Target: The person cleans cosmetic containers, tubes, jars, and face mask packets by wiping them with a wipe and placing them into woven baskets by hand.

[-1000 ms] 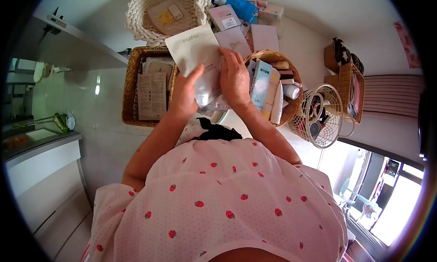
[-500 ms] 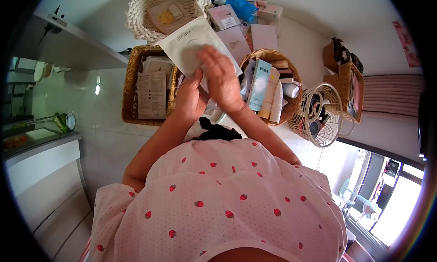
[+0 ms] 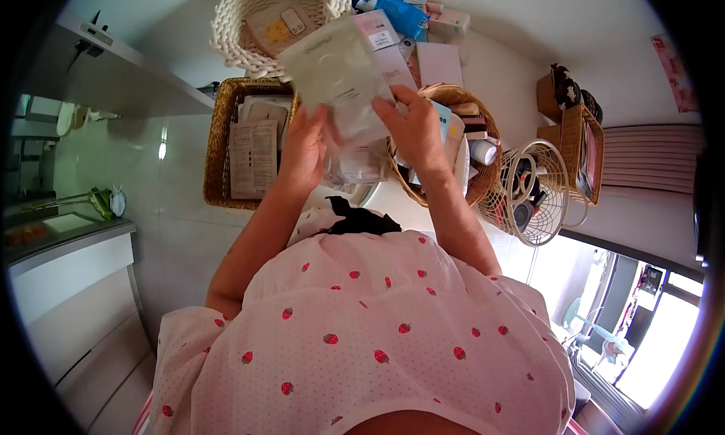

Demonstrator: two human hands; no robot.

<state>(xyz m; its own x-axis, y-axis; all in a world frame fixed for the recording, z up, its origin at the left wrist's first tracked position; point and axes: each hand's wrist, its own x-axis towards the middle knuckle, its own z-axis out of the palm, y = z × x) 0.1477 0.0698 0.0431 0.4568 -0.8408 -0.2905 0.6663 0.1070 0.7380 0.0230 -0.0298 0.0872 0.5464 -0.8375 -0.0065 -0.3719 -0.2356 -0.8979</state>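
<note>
A flat, pale sheet mask packet (image 3: 337, 76) with faint print is held up between my two hands, slightly blurred. My left hand (image 3: 304, 149) grips its lower left edge. On the lower right edge, my right hand (image 3: 414, 125) pinches it with the thumb in front. Left of my left hand stands a rectangular woven basket (image 3: 211, 159) with printed packets (image 3: 254, 159) inside. Close to my right hand is a round wicker basket (image 3: 495, 125) full of tubes, boxes and bottles. Beneath the packet lies some clear plastic wrapping (image 3: 359, 165), partly hidden.
A white rope basket (image 3: 226, 31) holding a yellow-patterned item stands behind the packet. Boxes (image 3: 440, 63) and blue packages (image 3: 400, 12) are piled at the back. To the right are a wire basket (image 3: 563, 178) and a wicker box (image 3: 574, 144). Black cloth (image 3: 355, 216) lies near my body.
My right hand has moved from lying across the packet's front to its right edge. The packet is turned more upright, and my left hand has shifted slightly left.
</note>
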